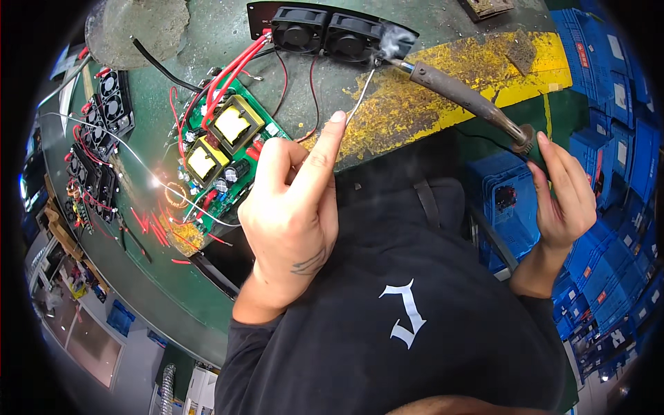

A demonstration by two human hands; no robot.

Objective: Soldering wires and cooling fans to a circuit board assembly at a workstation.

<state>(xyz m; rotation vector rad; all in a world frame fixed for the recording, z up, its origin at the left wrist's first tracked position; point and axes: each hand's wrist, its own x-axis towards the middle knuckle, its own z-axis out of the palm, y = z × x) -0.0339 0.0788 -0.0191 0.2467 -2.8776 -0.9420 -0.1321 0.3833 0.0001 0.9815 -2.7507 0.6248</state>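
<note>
Between the two hands, smoke is rising off the black twin-fan panel (325,31) as the left hand (290,207) is pinching solder wire (361,97) and the right hand (564,197) is gripping the soldering iron (463,93); left of the left hand, a green circuit board (221,149) is lying on the worktop (387,104)

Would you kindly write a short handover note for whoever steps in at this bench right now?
Left hand: pinches solder wire, feeding it to the joint.
Right hand: holds the soldering iron by its handle end; its tip is at the twin fan panel, smoke rising.
Green board lies left of the fans, joined by red wires.
Done: cannot tell which joints.
Left: this joint is in progress; more fan units wait far left.
</note>
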